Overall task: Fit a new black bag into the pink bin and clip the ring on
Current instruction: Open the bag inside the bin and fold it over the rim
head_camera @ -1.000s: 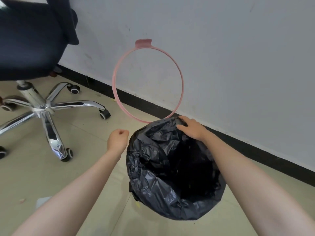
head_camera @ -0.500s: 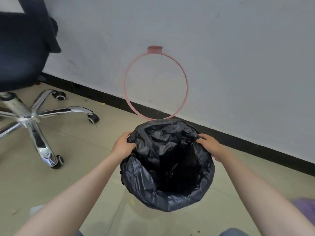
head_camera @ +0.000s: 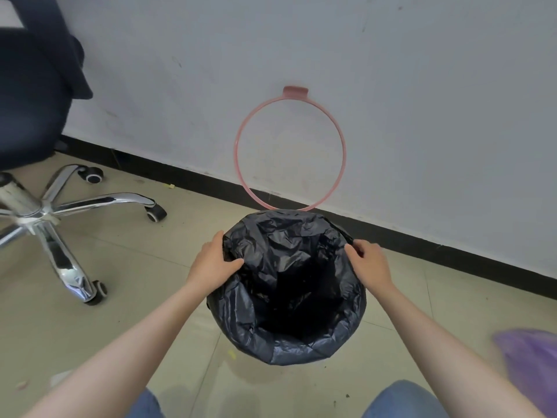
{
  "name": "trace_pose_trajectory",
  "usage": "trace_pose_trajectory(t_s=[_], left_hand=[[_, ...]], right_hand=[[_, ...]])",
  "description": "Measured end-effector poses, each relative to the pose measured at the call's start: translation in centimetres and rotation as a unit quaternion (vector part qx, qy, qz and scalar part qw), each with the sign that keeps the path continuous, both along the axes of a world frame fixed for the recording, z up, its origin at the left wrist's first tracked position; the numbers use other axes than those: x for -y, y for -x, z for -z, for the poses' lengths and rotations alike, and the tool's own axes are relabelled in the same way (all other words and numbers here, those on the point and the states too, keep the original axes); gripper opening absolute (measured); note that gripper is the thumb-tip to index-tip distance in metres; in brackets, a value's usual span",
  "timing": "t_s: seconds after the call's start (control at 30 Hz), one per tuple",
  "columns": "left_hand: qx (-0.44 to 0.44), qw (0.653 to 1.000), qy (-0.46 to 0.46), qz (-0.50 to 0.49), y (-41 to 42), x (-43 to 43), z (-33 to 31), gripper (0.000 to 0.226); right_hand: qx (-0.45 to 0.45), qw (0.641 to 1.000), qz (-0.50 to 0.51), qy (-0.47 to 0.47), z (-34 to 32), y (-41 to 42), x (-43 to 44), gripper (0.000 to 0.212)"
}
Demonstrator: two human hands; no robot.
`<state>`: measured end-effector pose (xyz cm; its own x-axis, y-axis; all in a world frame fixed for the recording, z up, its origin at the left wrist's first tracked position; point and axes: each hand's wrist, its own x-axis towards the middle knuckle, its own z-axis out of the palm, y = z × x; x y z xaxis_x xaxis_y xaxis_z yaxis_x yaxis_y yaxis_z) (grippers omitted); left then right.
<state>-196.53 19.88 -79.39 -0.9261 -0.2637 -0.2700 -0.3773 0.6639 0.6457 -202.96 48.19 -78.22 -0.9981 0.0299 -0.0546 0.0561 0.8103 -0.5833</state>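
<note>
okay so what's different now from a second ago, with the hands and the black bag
The left hand, a loose fist off the black bag a second ago, now grips its left rim. The right hand shifted from the back edge to the right rim. The pink ring is leaning on the wall as before, unclipped; the office chair stayed put.

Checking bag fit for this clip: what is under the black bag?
Nothing shows under the black bag: it drapes over the rim on every side, so the pink bin is fully covered. Both hands, left and right, grip its edge.
</note>
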Motion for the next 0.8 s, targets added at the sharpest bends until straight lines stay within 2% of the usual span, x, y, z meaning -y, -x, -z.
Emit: trace_pose_trajectory(t_s=[0.03,0.07,0.1,0.13,0.17,0.2,0.23,0.3,0.37,0.47,0.53,0.57,0.6,0.7,0.73,0.8], left_hand=[[-0.018,0.994,0.108,0.033,-0.5,-0.2,-0.5,0.074],[-0.069,0.966,0.231,0.089,-0.8,-0.5,-0.8,0.072],[-0.139,0.923,0.320,0.160,-0.7,-1.0,-1.1,0.071],[-0.203,0.864,0.390,0.246,-0.6,-1.7,-1.5,0.068],[-0.211,0.800,0.434,0.356,-0.3,-2.4,-1.6,0.064],[-0.163,0.756,0.445,0.451,0.2,-3.2,-1.6,0.060],[-0.063,0.727,0.457,0.509,0.7,-3.8,-1.5,0.057],[0.085,0.688,0.494,0.524,1.9,-4.5,-1.1,0.057],[0.161,0.640,0.554,0.508,2.7,-4.2,-0.5,0.063],[0.204,0.569,0.634,0.482,2.9,-3.1,0.4,0.070],[0.217,0.554,0.651,0.472,2.6,-3.2,0.5,0.071],[0.218,0.565,0.641,0.471,2.6,-3.4,0.5,0.071],[0.205,0.587,0.623,0.474,2.6,-3.7,0.4,0.068],[0.103,0.646,0.572,0.495,2.3,-4.4,-0.1,0.057],[0.079,0.664,0.550,0.501,2.0,-4.6,-0.1,0.054],[0.084,0.695,0.493,0.516,1.4,-5.2,0.1,0.051]], right_hand=[[-0.061,0.995,-0.044,-0.071,-0.3,-0.3,0.3,0.027],[-0.117,0.979,-0.109,-0.128,-0.7,-0.5,0.7,0.025],[-0.170,0.950,-0.197,-0.174,-1.1,-0.7,1.4,0.027],[-0.205,0.905,-0.299,-0.223,-1.2,-0.9,2.2,0.031],[-0.196,0.851,-0.400,-0.279,-1.1,-1.0,3.0,0.035],[-0.142,0.801,-0.477,-0.332,-0.9,-1.1,3.9,0.040],[-0.065,0.755,-0.524,-0.389,-0.6,-1.1,4.6,0.046],[0.047,0.668,-0.550,-0.498,0.3,-0.6,5.1,0.055],[0.103,0.603,-0.530,-0.588,1.2,-0.2,4.9,0.060],[0.162,0.541,-0.477,-0.673,2.2,0.2,4.0,0.064],[0.179,0.504,-0.456,-0.711,2.4,0.1,4.0,0.068],[0.180,0.502,-0.454,-0.714,2.3,0.0,4.3,0.069],[0.174,0.520,-0.461,-0.697,2.2,0.0,4.6,0.068],[0.057,0.646,-0.522,-0.554,1.5,0.1,5.8,0.050],[0.010,0.669,-0.544,-0.507,1.2,0.2,6.3,0.043],[-0.026,0.671,-0.566,-0.478,1.2,0.5,7.4,0.037]])
